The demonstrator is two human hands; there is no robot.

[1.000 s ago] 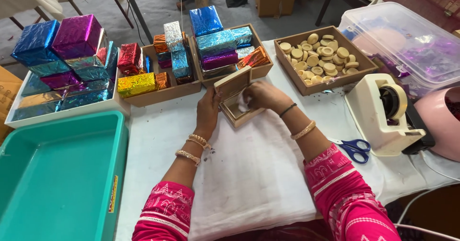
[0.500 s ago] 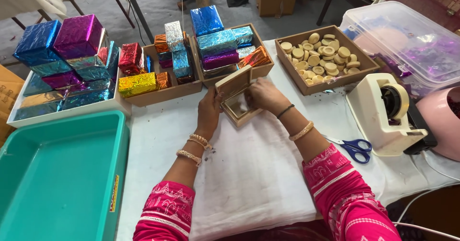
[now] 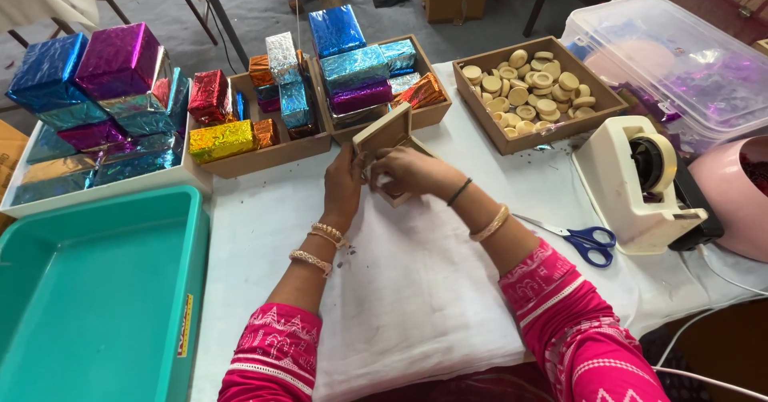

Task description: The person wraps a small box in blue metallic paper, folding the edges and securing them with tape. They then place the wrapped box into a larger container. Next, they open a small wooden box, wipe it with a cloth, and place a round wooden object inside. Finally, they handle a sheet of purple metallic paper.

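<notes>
- Left hand in a closed grip on the left edge of a small wooden box, lid tilted up
- Right hand grasps the box from the right side
- Box sits on a white cloth on the worktop, just before a tray of foil-wrapped boxes
- Scissors lie beside a tape dispenser

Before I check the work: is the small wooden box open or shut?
Open: the small wooden box has its lid tilted up between left hand and right hand.
</notes>
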